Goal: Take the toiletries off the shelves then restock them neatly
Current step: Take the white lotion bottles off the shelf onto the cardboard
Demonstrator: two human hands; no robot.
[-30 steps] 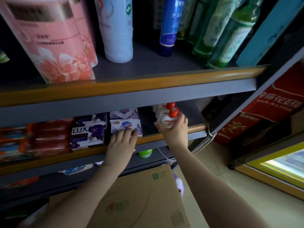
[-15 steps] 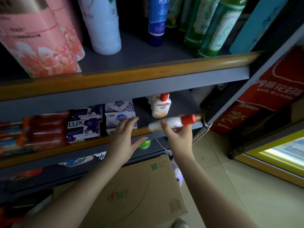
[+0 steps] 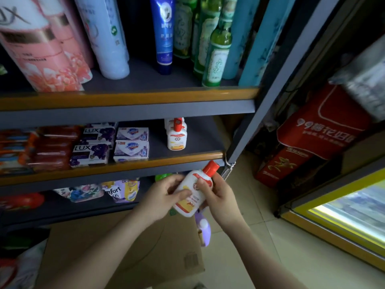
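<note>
Both hands round red-capped bottle

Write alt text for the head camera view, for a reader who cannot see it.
Both hands, left hand and right hand, hold a small white plastic bottle with a red cap below the grey middle shelf with an orange front edge. On that shelf stand matching red-capped white bottles and stacked white and purple soap boxes.
</note>
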